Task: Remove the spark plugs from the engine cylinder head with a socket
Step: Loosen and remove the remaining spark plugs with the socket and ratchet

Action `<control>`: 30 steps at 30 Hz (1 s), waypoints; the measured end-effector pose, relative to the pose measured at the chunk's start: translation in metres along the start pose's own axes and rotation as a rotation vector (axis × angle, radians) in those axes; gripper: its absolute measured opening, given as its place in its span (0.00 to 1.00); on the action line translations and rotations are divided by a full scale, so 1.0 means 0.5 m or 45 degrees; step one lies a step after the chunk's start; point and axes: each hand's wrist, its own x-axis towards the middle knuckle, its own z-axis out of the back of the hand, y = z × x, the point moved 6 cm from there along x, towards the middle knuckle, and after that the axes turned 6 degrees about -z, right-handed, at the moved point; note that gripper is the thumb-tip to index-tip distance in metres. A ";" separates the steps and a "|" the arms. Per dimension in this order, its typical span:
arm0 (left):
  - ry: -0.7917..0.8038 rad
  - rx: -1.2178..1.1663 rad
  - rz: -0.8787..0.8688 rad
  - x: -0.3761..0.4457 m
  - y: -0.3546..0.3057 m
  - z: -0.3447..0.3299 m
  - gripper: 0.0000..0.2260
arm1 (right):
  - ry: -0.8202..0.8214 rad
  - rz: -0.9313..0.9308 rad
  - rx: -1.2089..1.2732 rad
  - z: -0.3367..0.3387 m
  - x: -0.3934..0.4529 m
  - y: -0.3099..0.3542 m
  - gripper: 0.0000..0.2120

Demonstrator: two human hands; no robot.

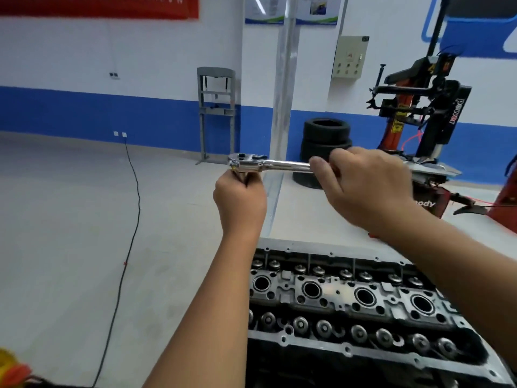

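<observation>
Ratchet (pixel 268 164) held level in the air, long axis running left to right, above and beyond the cylinder head's (pixel 349 303) far edge. Right hand (pixel 366 189) grips the handle; left hand (pixel 240 200) is clenched under the ratchet's head (its contents hidden). Four plug wells (pixel 312 289) lie below, the leftmost nearest the left hand.

We read "power" running down the black column of the tyre changer (pixel 456 113), and "ody" on its red base.
</observation>
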 end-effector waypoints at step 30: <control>0.227 -0.061 0.273 0.011 0.034 -0.013 0.24 | 0.227 0.321 -0.210 0.098 -0.083 0.085 0.26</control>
